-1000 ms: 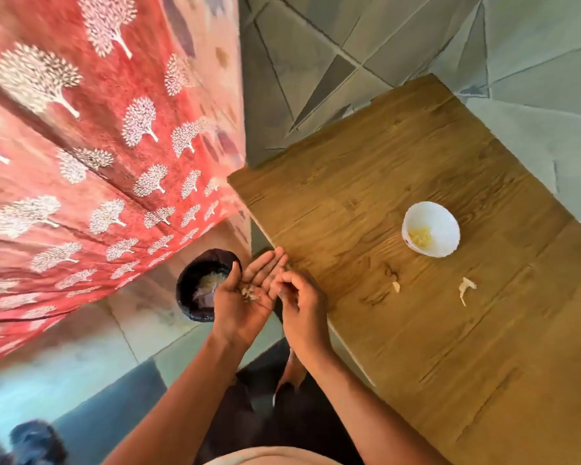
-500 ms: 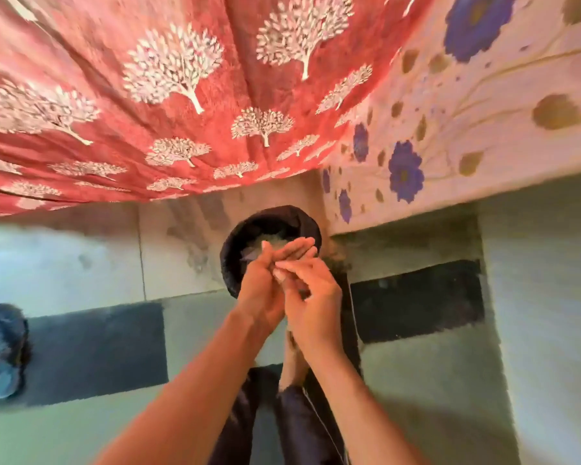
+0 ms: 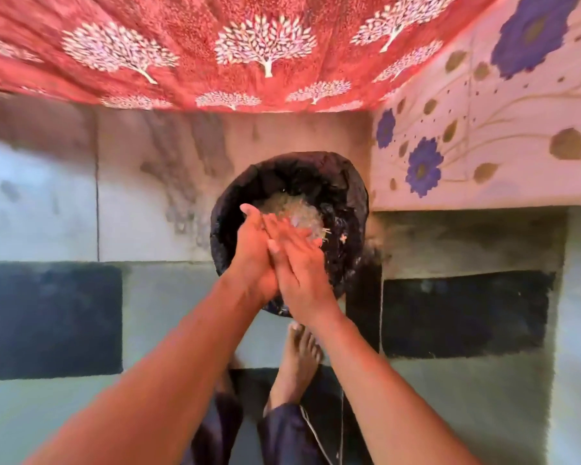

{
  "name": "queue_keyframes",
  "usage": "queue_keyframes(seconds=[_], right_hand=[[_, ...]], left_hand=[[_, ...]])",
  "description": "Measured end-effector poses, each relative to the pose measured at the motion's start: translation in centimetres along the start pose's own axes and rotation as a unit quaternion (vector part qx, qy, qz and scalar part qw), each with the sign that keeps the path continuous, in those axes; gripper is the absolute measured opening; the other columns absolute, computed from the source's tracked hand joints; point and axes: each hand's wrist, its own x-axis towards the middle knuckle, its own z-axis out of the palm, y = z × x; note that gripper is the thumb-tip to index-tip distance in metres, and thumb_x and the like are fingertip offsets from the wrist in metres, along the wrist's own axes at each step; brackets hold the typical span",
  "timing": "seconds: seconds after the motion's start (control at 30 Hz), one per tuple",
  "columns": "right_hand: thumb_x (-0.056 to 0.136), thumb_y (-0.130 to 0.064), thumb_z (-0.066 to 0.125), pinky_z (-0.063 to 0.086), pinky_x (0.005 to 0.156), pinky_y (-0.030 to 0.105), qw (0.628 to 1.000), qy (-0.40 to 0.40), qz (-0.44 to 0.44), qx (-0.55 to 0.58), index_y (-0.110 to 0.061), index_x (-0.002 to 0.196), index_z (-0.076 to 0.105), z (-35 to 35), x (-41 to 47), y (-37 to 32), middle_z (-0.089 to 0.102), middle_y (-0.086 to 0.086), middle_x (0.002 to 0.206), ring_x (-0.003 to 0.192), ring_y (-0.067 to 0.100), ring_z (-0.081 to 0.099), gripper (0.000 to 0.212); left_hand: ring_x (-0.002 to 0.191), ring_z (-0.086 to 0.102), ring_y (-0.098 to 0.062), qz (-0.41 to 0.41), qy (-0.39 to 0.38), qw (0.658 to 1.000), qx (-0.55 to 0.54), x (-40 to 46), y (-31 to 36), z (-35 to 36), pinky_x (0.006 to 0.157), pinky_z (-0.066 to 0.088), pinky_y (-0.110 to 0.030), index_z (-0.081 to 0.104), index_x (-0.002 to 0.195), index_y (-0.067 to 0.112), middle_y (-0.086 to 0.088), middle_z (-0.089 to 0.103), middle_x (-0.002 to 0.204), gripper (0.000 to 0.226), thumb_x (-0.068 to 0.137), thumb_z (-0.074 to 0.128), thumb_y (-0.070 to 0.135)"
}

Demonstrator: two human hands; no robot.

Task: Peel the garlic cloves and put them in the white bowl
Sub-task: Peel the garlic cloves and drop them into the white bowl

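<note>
My left hand (image 3: pixel 254 253) and my right hand (image 3: pixel 297 260) are pressed palm against palm, fingers straight, over a bin lined with a black bag (image 3: pixel 346 203). A heap of pale garlic skins (image 3: pixel 292 206) lies inside the bin just beyond my fingertips, and small skin bits (image 3: pixel 326 232) stick out at the fingers' ends. No garlic clove shows in either hand. The white bowl and the wooden table are out of view.
A red cloth with white tree prints (image 3: pixel 249 52) hangs above the bin, and a pale cloth with blue flowers (image 3: pixel 483 129) is to the right. The tiled floor has dark patches (image 3: pixel 47 320) left and right. My bare foot (image 3: pixel 297 360) stands below the bin.
The view swung from the table with the white bowl down to the bin. My left palm, which held skin bits while the right hand pinched at them, now presses flat against the right palm.
</note>
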Motion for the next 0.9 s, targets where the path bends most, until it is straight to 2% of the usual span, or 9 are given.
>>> queue_keyframes(seconds=[0.13,0.23,0.33,0.4,0.47,0.57,0.7,0.77,0.9], right_hand=[[0.105,-0.052,0.023,0.026,0.122,0.054,0.977,-0.001,0.18,-0.111,-0.019,0.155,0.042,-0.7,1.2,2.3,0.027,0.009,0.167,0.156,0.031,0.018,0.063],[0.107,-0.047,0.029,0.018,0.127,0.043,0.998,-0.013,0.058,-0.031,-0.014,0.157,0.038,-0.1,1.2,-0.4,0.027,0.006,0.167,0.157,0.022,0.014,0.06],[0.102,-0.059,0.014,0.023,0.123,0.051,0.989,-0.096,0.1,-0.052,-0.024,0.157,0.037,-0.2,1.5,0.6,0.039,0.001,0.162,0.154,0.02,0.026,0.069],[0.098,-0.061,0.012,0.033,0.117,0.052,0.973,-0.011,0.204,-0.108,-0.018,0.143,0.055,-1.3,2.6,1.2,0.053,0.009,0.149,0.144,0.029,0.041,0.075],[0.104,-0.053,0.025,0.031,0.121,0.046,0.987,0.064,0.137,-0.054,-0.01,0.14,0.058,-1.5,2.6,-0.8,0.05,0.013,0.151,0.147,0.027,0.037,0.066],[0.107,-0.043,0.032,0.027,0.122,0.045,0.996,-0.068,-0.031,-0.046,-0.016,0.154,0.043,0.1,1.3,-2.2,0.044,0.005,0.158,0.152,0.02,0.03,0.056],[0.101,-0.053,0.018,0.042,0.107,0.043,0.972,0.032,0.218,-0.079,-0.007,0.132,0.062,-1.1,2.2,0.4,0.06,0.017,0.134,0.129,0.034,0.053,0.071],[0.104,-0.05,0.027,0.039,0.111,0.04,0.981,0.077,0.156,-0.086,-0.006,0.129,0.063,-1.1,2.1,-0.7,0.058,0.017,0.136,0.13,0.033,0.051,0.063],[0.109,-0.041,0.032,0.035,0.117,0.035,0.996,-0.068,0.039,-0.04,-0.013,0.144,0.055,-0.8,1.0,-1.3,0.057,0.012,0.143,0.137,0.025,0.048,0.05]], left_hand=[[0.135,0.056,-0.037,-0.011,-0.006,1.0,0.026,-0.5,0.3,-0.2,0.118,0.039,-0.052,0.048,0.144,0.001,-0.019,0.059,0.143,0.096,0.096,0.021,0.08],[0.133,0.058,-0.034,-0.004,0.02,0.999,0.041,-0.7,1.2,-0.5,0.12,0.037,-0.052,0.055,0.141,0.002,-0.018,0.066,0.136,0.096,0.096,0.021,0.081],[0.128,0.06,-0.032,-0.031,-0.015,0.998,0.052,-2.0,1.7,-0.3,0.116,0.041,-0.049,0.061,0.126,-0.002,-0.019,0.069,0.124,0.104,0.09,0.022,0.087],[0.12,0.067,-0.028,-0.044,-0.02,0.995,0.086,-3.1,1.8,-0.5,0.102,0.051,-0.042,0.059,0.135,0.002,-0.017,0.069,0.13,0.103,0.09,0.021,0.086],[0.12,0.068,-0.028,-0.036,-0.015,0.994,0.1,-3.7,2.3,-0.7,0.098,0.054,-0.041,0.06,0.138,0.006,-0.016,0.068,0.135,0.098,0.093,0.02,0.084],[0.124,0.064,-0.034,-0.029,-0.011,0.998,0.052,-3.9,2.8,-0.3,0.107,0.048,-0.046,0.063,0.127,0.001,-0.021,0.067,0.13,0.097,0.093,0.026,0.083],[0.116,0.068,-0.027,-0.009,0.02,0.995,0.092,-4.2,2.5,0.1,0.098,0.051,-0.04,0.06,0.134,0.003,-0.013,0.071,0.128,0.094,0.095,0.026,0.081],[0.109,0.068,-0.023,0.002,0.056,0.994,0.094,-4.1,2.5,0.4,0.09,0.052,-0.039,0.057,0.138,0.005,-0.007,0.072,0.121,0.086,0.098,0.03,0.077],[0.121,0.064,-0.032,-0.008,0.032,0.996,0.077,-5.0,2.8,1.2,0.106,0.049,-0.045,0.06,0.127,0.002,-0.015,0.071,0.114,0.086,0.098,0.029,0.077]])
